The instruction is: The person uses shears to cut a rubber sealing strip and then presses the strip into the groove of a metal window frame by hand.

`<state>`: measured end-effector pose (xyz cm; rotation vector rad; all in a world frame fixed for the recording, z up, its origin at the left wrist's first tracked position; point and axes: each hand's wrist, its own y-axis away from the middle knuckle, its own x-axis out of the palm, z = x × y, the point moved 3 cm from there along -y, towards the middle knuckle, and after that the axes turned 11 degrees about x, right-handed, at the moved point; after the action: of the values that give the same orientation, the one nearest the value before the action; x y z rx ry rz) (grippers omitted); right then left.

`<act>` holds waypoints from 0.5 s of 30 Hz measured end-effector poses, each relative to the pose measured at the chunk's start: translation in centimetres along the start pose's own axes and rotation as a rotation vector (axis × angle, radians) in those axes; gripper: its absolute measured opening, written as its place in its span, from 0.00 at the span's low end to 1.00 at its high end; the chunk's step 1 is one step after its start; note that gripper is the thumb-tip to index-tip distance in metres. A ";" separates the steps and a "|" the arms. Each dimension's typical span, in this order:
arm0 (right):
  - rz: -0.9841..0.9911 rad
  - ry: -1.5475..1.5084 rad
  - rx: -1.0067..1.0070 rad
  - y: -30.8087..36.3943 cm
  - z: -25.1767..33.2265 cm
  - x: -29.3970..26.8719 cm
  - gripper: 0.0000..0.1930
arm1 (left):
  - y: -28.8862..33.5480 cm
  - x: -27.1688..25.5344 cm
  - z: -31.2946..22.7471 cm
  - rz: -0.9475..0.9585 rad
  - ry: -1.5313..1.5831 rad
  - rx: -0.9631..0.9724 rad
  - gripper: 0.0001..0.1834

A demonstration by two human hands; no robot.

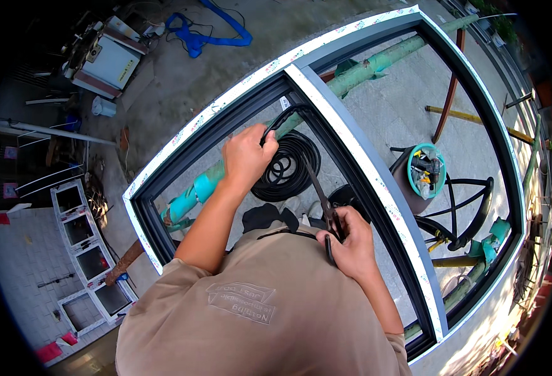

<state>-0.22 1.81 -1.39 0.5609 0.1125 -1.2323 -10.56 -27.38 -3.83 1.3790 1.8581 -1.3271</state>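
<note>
A large window frame (376,164) with dark inner channels and patterned protective film lies across poles in front of me. My left hand (246,155) is closed on a black rubber sealing strip (283,116), which arches from my fingers toward the frame's dividing bar. In my right hand (355,243), near my waist, is a pair of dark scissors (318,187). Their long blades point away from me; whether they are spread is hard to see. A coil of black strip (299,144) rests on the ground below, seen through the left opening of the frame.
Under the right opening stands a bucket with a teal rim (444,164), holding a drill and small items. Green poles (376,66) with teal wrapping run beneath the frame. White smaller frames (77,220) lie at the left, and a white boxy machine (108,66) stands far left.
</note>
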 end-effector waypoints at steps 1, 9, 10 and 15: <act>0.056 0.004 0.042 -0.5 -0.9 0.9 0.22 | 0.7 -0.2 -0.3 0.002 0.016 0.019 0.14; 0.247 0.117 0.191 -1.6 -1.4 3.4 0.26 | 5.9 -0.4 -2.4 0.037 0.218 -0.066 0.12; 0.256 0.146 0.203 -1.5 -1.3 3.6 0.26 | 6.2 -0.3 -2.5 0.022 0.230 -0.071 0.13; 0.251 0.141 0.221 -0.9 -1.1 4.2 0.26 | 6.4 -0.1 -3.2 0.065 0.291 -0.075 0.12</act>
<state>0.63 -1.52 -4.27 0.8291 0.0227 -0.9660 -4.13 -24.39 -5.05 1.6484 2.0049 -1.0583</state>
